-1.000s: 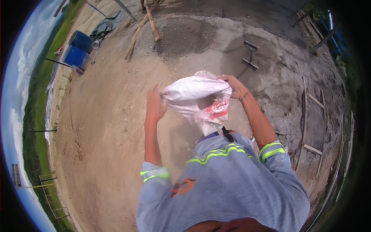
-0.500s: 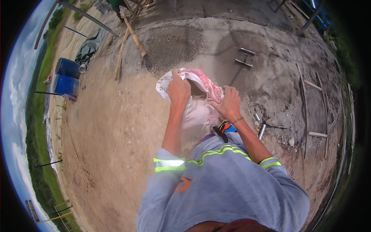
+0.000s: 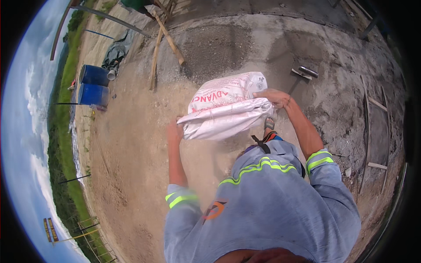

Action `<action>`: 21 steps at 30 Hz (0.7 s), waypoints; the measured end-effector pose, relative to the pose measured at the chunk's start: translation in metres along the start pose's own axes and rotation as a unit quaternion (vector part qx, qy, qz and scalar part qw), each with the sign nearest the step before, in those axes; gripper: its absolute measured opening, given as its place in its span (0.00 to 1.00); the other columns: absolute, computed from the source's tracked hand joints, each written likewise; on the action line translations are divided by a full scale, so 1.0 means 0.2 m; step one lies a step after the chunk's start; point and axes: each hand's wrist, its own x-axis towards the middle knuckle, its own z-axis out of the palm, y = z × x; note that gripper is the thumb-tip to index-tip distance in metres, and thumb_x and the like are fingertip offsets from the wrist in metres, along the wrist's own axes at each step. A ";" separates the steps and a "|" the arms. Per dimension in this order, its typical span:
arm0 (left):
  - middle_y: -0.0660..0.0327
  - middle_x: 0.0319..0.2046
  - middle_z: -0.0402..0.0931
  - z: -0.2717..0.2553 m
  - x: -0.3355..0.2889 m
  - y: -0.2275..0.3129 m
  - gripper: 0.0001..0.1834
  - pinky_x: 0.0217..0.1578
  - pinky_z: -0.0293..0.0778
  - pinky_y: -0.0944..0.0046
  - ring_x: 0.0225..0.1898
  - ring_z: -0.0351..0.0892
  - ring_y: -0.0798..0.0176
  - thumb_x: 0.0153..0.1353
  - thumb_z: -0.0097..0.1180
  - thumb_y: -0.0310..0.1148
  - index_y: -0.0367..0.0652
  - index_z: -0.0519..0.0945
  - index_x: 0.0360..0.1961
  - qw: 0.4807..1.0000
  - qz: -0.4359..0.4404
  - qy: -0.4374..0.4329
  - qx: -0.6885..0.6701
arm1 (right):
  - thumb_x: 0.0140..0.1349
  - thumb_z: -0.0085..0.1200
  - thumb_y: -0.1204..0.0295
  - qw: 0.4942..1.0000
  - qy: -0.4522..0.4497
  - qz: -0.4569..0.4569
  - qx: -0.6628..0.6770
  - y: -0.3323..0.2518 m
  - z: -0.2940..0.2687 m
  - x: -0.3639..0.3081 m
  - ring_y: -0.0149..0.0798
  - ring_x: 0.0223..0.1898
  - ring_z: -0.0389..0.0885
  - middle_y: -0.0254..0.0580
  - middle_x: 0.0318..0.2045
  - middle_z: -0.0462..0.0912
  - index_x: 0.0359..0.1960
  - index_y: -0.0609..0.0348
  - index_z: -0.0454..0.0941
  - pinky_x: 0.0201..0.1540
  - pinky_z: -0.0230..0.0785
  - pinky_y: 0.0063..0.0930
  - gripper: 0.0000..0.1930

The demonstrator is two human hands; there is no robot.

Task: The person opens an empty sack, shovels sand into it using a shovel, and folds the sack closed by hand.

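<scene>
Ground: bare tan dirt (image 3: 131, 171) left and near, greyer and rougher to the right, outdoors in sunlight.
Far side: gravel patch (image 3: 219, 44), planks (image 3: 170, 44) leaning just left of it, someone in green (image 3: 138, 4) cut off by the picture edge.
Far left: two blue drums, one (image 3: 94, 75) just beyond the other (image 3: 94, 95), dark tarp (image 3: 118, 50) near them.
Right: metal tool (image 3: 309, 71) beyond the work, wooden frame (image 3: 377, 165) farther right.
Step in hand: looks like handling the sack (image 3: 226, 90), stretched sideways between two grips; read as a judgement.
Next move: would call for even tension left to right and no slack, else the fold likely slumps or sheds dust.
Sack look: white, red print on the far panel, near part pinkish-pale and creased; a long fold runs left to right. Seems limp and light, probably near empty; inside not visible.
Sack place: ahead of the wearer, apparently off the ground, right end close to the sandalled foot (image 3: 269, 124) in view.
Left hand (image 3: 174, 130): closed on the left end; fingertips partly hidden.
Right hand (image 3: 274, 97): pinching the right end, thumb side on top, lower fingers hidden.
</scene>
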 end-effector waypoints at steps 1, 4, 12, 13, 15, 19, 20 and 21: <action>0.45 0.32 0.77 0.01 0.06 0.01 0.30 0.36 0.71 0.52 0.37 0.77 0.43 0.47 0.59 0.35 0.51 0.65 0.54 0.996 -0.067 0.020 -0.055 | 0.62 0.48 0.66 0.997 0.008 0.039 -0.071 -0.05 0.02 -0.01 0.35 0.39 0.80 0.49 0.41 0.78 0.45 0.73 0.71 0.40 0.76 0.26 0.18; 0.45 0.44 0.73 0.03 0.29 0.28 0.34 0.46 0.67 0.53 0.47 0.72 0.45 0.46 0.61 0.36 0.46 0.63 0.57 0.994 -0.069 0.076 0.023 | 0.60 0.51 0.62 0.988 0.023 0.080 -0.131 -0.14 -0.17 0.07 0.34 0.34 0.81 0.47 0.38 0.80 0.41 0.72 0.73 0.36 0.77 0.27 0.19; 0.47 0.40 0.74 0.15 0.67 1.11 0.22 0.43 0.66 0.49 0.43 0.72 0.44 0.51 0.55 0.42 0.41 0.71 0.45 0.963 0.252 -0.045 0.080 | 0.57 0.55 0.56 0.997 0.064 -0.006 -0.042 -0.58 -0.09 0.22 0.31 0.31 0.77 0.40 0.32 0.79 0.36 0.65 0.74 0.33 0.71 0.28 0.21; 0.46 0.33 0.77 0.19 0.76 1.12 0.17 0.38 0.69 0.47 0.37 0.76 0.42 0.55 0.51 0.41 0.39 0.73 0.39 0.968 0.196 -0.120 0.096 | 0.54 0.56 0.53 0.936 0.219 -0.121 -0.249 -0.60 -0.09 0.24 0.37 0.35 0.77 0.44 0.34 0.78 0.38 0.65 0.74 0.38 0.69 0.32 0.24; 0.46 0.28 0.76 0.21 0.92 1.10 0.15 0.35 0.70 0.47 0.33 0.76 0.40 0.58 0.47 0.41 0.39 0.73 0.35 0.970 0.204 -0.067 0.116 | 0.47 0.59 0.48 0.685 0.457 -0.246 -0.512 -0.66 -0.08 0.22 0.50 0.45 0.72 0.53 0.42 0.73 0.46 0.65 0.71 0.49 0.63 0.41 0.34; 0.41 0.27 0.75 0.19 1.21 1.15 0.16 0.35 0.69 0.46 0.32 0.75 0.37 0.61 0.42 0.39 0.36 0.74 0.31 0.983 0.156 -0.019 0.093 | 0.46 0.59 0.49 0.630 0.540 -0.275 -0.484 -0.55 0.17 0.18 0.51 0.45 0.73 0.55 0.43 0.72 0.48 0.65 0.67 0.47 0.64 0.36 0.35; 0.41 0.27 0.75 0.21 1.29 1.16 0.16 0.35 0.69 0.46 0.32 0.75 0.37 0.61 0.42 0.39 0.36 0.74 0.31 0.979 0.180 -0.022 0.093 | 0.45 0.59 0.48 0.642 0.543 -0.224 -0.493 -0.47 0.13 0.28 0.53 0.48 0.71 0.57 0.46 0.70 0.52 0.66 0.63 0.49 0.63 0.39 0.40; 0.39 0.29 0.75 0.21 1.36 1.16 0.17 0.36 0.68 0.46 0.34 0.74 0.36 0.61 0.41 0.39 0.35 0.75 0.33 0.981 0.187 -0.024 0.051 | 0.43 0.60 0.46 0.655 0.543 -0.171 -0.497 -0.38 0.08 0.43 0.54 0.51 0.68 0.58 0.49 0.68 0.56 0.66 0.58 0.51 0.62 0.43 0.45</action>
